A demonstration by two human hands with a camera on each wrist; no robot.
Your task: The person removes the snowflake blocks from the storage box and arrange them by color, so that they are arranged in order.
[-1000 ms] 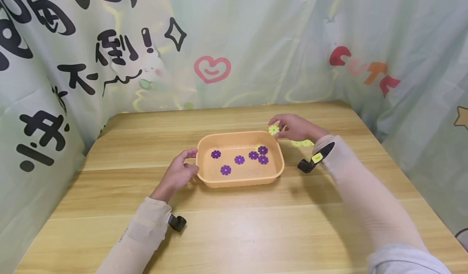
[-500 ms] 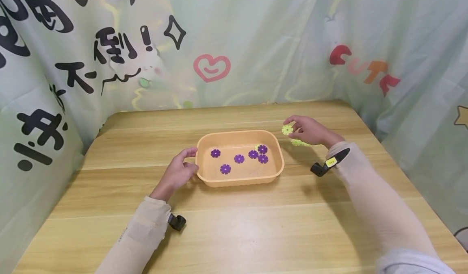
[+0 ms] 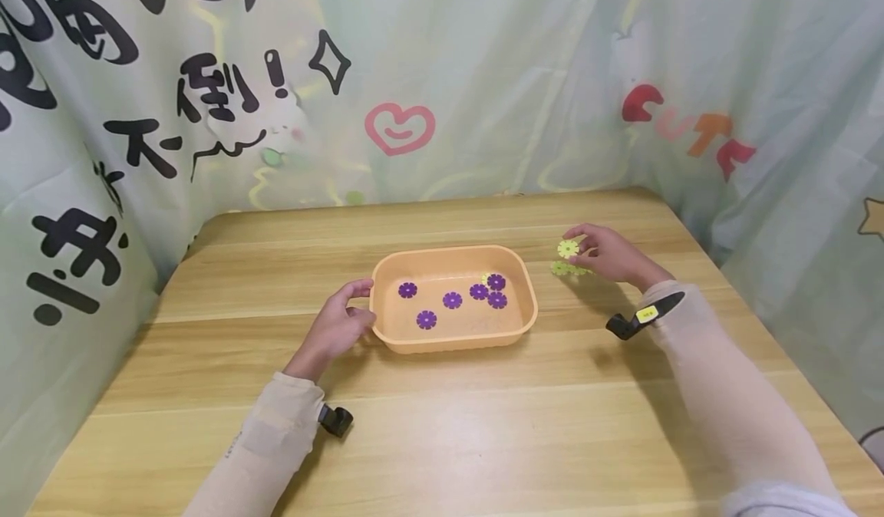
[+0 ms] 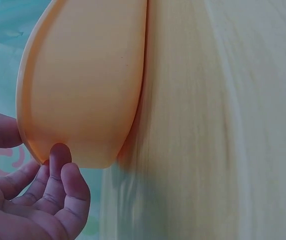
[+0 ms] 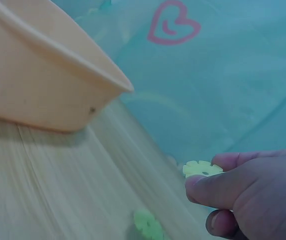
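Observation:
An orange plastic tray stands in the middle of the wooden table. My left hand grips its left end, fingers curled at the rim and wall. Inside lie several purple snowflake building discs, and a yellow snowflake disc is partly covered by a purple one. To the right of the tray, my right hand pinches another yellow snowflake disc between thumb and fingers, raised above the table. Just below it, more yellow discs lie on the wood, partly hidden by that hand.
The wooden table reaches out to both sides and toward me. A printed curtain hangs right behind its back edge and along the sides. Each wrist bears a small black camera.
My right hand has moved right, from over the tray's back right corner to above the yellow discs on the table, still pinching its yellow disc. The left hand and tray stay put.

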